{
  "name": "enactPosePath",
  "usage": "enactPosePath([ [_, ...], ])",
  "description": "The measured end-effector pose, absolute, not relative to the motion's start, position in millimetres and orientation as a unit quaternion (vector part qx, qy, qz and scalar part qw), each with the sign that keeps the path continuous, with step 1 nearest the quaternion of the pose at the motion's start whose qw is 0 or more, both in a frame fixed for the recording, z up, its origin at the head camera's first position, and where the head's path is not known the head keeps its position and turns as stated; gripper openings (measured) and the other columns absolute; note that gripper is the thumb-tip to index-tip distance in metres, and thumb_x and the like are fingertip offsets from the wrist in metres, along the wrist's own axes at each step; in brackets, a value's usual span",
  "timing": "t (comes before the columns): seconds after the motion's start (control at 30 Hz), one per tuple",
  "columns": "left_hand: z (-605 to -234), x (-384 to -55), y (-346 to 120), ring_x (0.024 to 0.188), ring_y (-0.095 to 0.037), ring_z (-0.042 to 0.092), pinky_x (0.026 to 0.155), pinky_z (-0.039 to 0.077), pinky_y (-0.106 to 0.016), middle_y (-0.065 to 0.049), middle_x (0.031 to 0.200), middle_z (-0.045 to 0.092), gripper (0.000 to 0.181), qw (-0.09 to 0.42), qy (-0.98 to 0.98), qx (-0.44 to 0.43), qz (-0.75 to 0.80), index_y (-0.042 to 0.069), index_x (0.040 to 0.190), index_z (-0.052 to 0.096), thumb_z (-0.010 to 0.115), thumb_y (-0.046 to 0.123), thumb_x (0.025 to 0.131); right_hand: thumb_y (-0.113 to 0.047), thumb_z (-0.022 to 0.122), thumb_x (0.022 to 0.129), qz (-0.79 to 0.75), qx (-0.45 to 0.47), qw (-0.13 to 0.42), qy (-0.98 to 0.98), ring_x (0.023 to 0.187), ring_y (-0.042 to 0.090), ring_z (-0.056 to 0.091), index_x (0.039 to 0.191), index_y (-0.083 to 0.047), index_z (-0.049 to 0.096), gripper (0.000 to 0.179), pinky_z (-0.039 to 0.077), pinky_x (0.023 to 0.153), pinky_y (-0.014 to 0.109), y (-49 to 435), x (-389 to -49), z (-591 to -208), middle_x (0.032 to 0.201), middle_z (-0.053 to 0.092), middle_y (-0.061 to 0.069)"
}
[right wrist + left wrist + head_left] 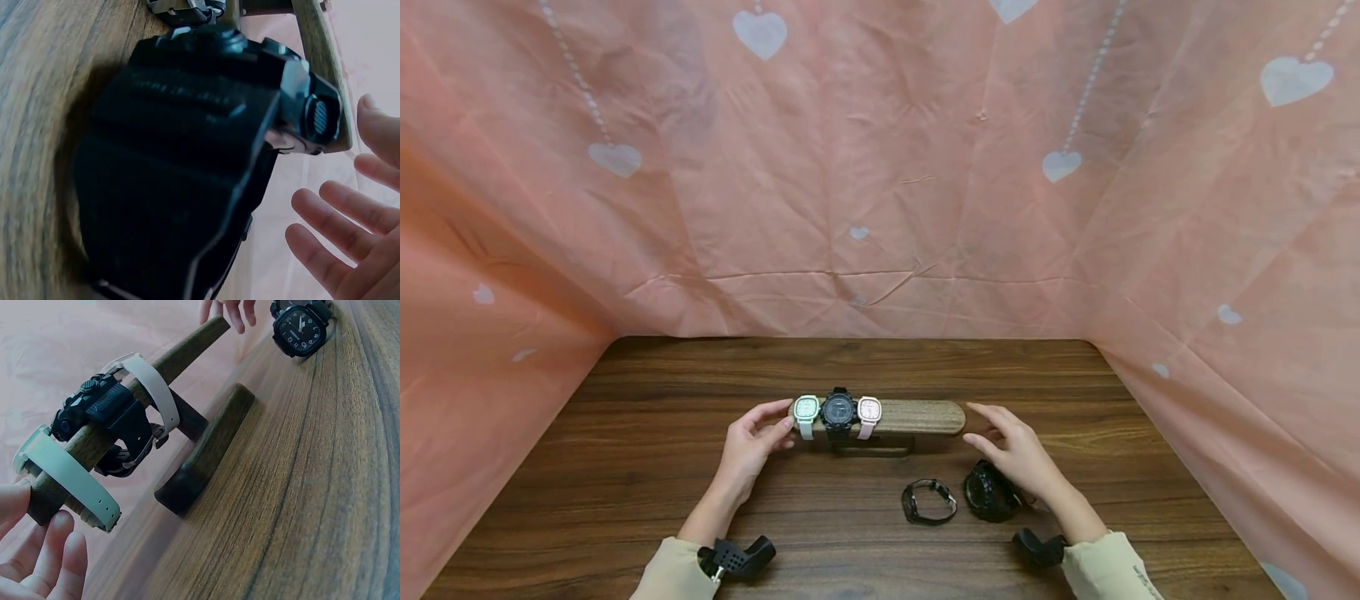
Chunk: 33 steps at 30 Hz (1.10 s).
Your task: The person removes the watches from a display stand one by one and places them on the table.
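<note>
A wooden watch stand carries three watches on the left part of its bar. From the left they are a mint-green watch, a chunky black watch and a pale pink watch. My left hand pinches the bar's left end, thumb on one side and fingertips beneath, beside the mint strap. Just off the bar's right end, my right hand has its fingers spread and holds nothing. Below it on the table is a bulky black watch, large in the right wrist view.
A slimmer black watch with a closed strap lies on the wooden table, left of the bulky one. The stand's base rests on the tabletop. Pink cloth with white hearts surrounds the table.
</note>
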<state>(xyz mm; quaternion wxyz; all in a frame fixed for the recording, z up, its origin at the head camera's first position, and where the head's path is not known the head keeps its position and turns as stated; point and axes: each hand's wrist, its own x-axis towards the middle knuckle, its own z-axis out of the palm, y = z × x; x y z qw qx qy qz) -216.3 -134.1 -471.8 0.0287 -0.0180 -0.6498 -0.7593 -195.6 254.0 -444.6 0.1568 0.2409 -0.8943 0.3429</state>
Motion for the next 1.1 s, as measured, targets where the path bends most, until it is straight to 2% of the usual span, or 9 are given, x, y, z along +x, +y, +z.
enactPosePath([
  [0.33,-471,-216,-134,0.079,-0.026,0.065,0.068,0.056,-0.034,-0.015,0.11,0.058,0.036,0.027,-0.652,-0.013,-0.758,-0.002,0.118,0.059,0.067,0.005,0.085,-0.014,0.071,0.083,0.347,0.236,0.16,-0.893,0.086,0.022,0.061,0.124,-0.002,0.056,0.045,0.053,0.073,0.039,247,-202,-448,0.114,0.06,0.012],
  [0.67,-471,-217,-134,0.077,-0.02,0.065,0.068,0.056,-0.034,-0.015,0.111,0.059,0.035,0.025,-0.653,-0.011,-0.757,-0.002,0.118,0.059,0.067,0.005,0.085,-0.012,0.071,0.082,0.363,0.237,0.155,-0.888,0.084,0.022,0.058,0.124,-0.001,0.056,0.045,0.053,0.072,0.039,240,-207,-445,0.103,0.06,0.006],
  [0.83,-470,-217,-135,0.075,-0.018,0.065,0.069,0.056,-0.034,-0.016,0.111,0.059,0.034,0.033,-0.664,-0.017,-0.747,-0.003,0.118,0.059,0.066,0.004,0.086,-0.013,0.071,0.082,0.369,0.234,0.151,-0.887,0.086,0.025,0.059,0.123,-0.001,0.057,0.045,0.053,0.073,0.039,235,-209,-443,0.106,0.061,0.008],
  [1.1,-468,-217,-136,0.075,-0.018,0.066,0.068,0.056,-0.033,-0.016,0.106,0.062,0.032,0.032,-0.675,-0.012,-0.737,-0.002,0.115,0.061,0.068,0.006,0.085,-0.012,0.072,0.081,0.372,0.238,0.154,-0.884,0.084,0.018,0.059,0.121,-0.002,0.058,0.044,0.054,0.071,0.038,233,-210,-443,0.11,0.061,0.009],
])
